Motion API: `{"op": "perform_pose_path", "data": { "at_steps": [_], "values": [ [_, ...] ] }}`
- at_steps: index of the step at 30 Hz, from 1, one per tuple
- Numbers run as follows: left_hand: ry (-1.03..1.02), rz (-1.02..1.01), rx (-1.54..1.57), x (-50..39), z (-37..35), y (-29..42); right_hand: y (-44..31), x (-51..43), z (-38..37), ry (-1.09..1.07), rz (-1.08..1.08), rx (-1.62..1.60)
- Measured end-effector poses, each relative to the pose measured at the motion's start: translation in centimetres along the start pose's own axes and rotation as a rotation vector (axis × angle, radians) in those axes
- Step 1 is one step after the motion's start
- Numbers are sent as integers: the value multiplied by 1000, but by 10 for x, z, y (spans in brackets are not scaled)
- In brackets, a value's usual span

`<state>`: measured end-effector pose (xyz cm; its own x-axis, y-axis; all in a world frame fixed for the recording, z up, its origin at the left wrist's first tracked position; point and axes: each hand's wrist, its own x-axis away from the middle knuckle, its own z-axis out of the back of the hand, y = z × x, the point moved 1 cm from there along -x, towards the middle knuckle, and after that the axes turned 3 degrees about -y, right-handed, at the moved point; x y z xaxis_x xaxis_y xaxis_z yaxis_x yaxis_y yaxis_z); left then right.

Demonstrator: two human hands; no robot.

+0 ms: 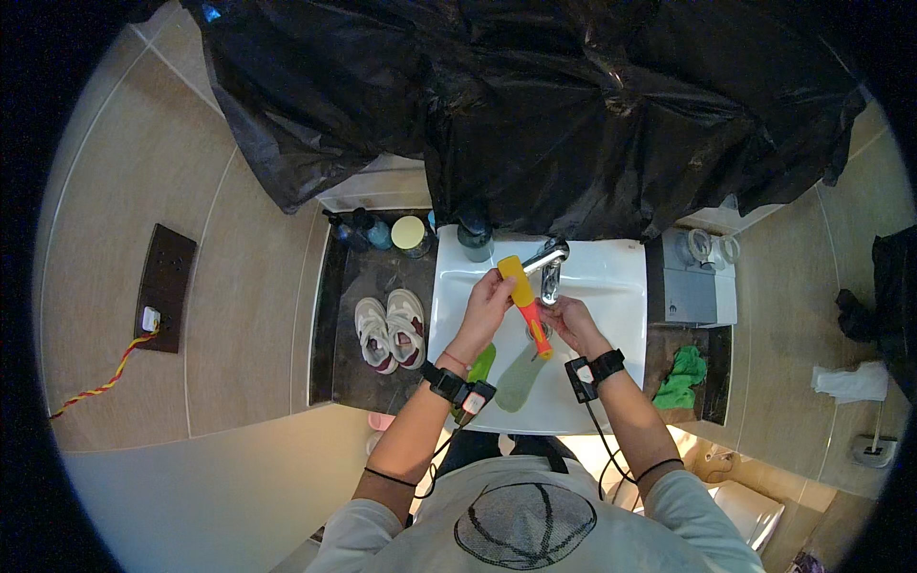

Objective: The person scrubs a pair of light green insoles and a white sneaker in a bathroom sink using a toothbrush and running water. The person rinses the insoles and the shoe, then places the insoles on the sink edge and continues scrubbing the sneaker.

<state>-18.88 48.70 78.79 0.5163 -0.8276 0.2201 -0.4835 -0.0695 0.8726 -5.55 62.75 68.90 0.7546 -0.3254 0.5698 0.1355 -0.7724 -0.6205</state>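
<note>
My left hand [488, 304] grips a brush [516, 279] with a yellow head and an orange-and-yellow handle. The brush slants over the white sink [616, 387], its head upper left and its handle end towards me. Just below the chrome faucet [550, 259], my right hand [569, 322] has its fingers close to the brush. The brush hides whether they touch it. A pale green insole [521, 379] lies in the basin beneath the handle. To its left is a bright green item [483, 364], partly covered by my left wrist.
Off-white sneakers [390, 331] stand on the dark counter left of the sink, with bottles [371, 230] and a yellow-lidded jar [409, 235] behind. A soap bottle [475, 242] is on the sink's back rim. At right are a grey box [684, 286] and a green cloth [680, 379]. Black plastic sheeting [537, 129] hangs behind.
</note>
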Motion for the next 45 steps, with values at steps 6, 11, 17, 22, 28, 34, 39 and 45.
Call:
{"op": "perform_pose_path", "data": {
  "at_steps": [6,11,17,22,28,34,39,45],
  "values": [
    [-14,-16,-74,-4,-3,14,-10,2,-5,-82,-134,-235],
    [-2,-16,-196,-7,4,18,-15,-3,-10,-122,-217,-448],
    [214,-74,-499,-2,56,-3,-11,-6,-20,-223,-357,-715],
    [314,-49,-508,25,87,-20,-11,6,-38,-113,-470,-564],
    [306,88,-470,41,100,-37,13,-8,2,-95,-381,-353],
    [299,170,-284,42,99,-62,19,-4,9,-69,-335,72],
    [260,259,-171,32,105,-103,22,1,12,-34,-262,72],
    [76,402,11,10,45,-111,10,8,22,-22,-57,326]
  ]
}}
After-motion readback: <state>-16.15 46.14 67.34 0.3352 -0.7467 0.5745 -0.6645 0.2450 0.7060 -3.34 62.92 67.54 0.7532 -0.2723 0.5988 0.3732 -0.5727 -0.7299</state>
